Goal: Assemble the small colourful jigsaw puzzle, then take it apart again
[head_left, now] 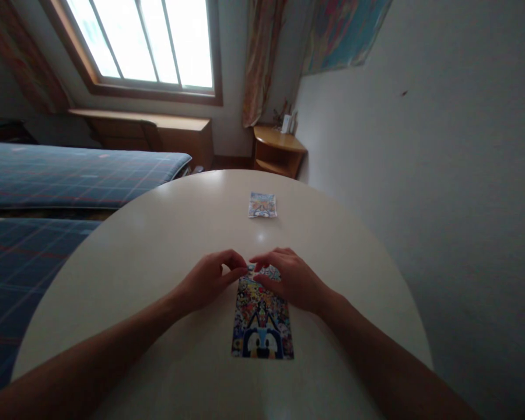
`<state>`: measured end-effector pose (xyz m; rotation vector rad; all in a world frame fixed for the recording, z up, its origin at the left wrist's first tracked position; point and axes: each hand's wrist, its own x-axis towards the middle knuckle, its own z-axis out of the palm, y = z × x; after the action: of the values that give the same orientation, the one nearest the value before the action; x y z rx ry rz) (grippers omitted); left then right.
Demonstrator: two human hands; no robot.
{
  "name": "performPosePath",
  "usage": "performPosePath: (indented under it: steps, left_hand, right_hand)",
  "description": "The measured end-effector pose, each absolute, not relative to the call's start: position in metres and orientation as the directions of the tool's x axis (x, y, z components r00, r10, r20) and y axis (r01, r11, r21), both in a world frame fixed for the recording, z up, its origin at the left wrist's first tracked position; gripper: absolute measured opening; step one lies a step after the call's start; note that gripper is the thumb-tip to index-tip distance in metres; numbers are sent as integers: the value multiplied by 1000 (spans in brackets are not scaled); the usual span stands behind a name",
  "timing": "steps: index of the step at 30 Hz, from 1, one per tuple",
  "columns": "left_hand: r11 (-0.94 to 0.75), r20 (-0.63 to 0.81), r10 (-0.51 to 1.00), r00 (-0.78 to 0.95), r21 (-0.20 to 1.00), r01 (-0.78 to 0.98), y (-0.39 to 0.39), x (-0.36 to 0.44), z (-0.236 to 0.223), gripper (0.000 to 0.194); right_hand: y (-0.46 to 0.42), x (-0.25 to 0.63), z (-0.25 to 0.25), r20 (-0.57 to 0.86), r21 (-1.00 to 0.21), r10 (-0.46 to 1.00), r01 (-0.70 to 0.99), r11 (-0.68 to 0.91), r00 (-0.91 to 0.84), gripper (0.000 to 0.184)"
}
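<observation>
we find the cartoon-dog sheet (262, 326) flat on the counter (345, 245); our left hand (210, 277) has fingertips together at its far corner, grip we cannot tell; our right hand (300, 283) has thumb and finger apart.

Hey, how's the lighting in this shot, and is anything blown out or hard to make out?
In the head view, the window is blown out almost to white; a small glare spot shows on the table beyond the left hand and right hand; the lower corners are dim, and fine print on the patterned sheet is unreadable.
</observation>
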<state>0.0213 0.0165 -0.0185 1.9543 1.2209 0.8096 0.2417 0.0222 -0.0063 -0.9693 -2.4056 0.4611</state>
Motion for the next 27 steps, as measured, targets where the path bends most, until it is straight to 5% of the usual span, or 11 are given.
performPosePath:
  steps: [17,27]
  left_hand:
    - [-325,151,924,351,795,512,23,20,-29,18]
    - [-529,293,844,450,599,601,31,10,-36,16]
  right_hand:
    - [24,242,-10,376,-413,724,595,689,-578,15]
    - [27,244,-19,305,-389,756,648,654,-580,15]
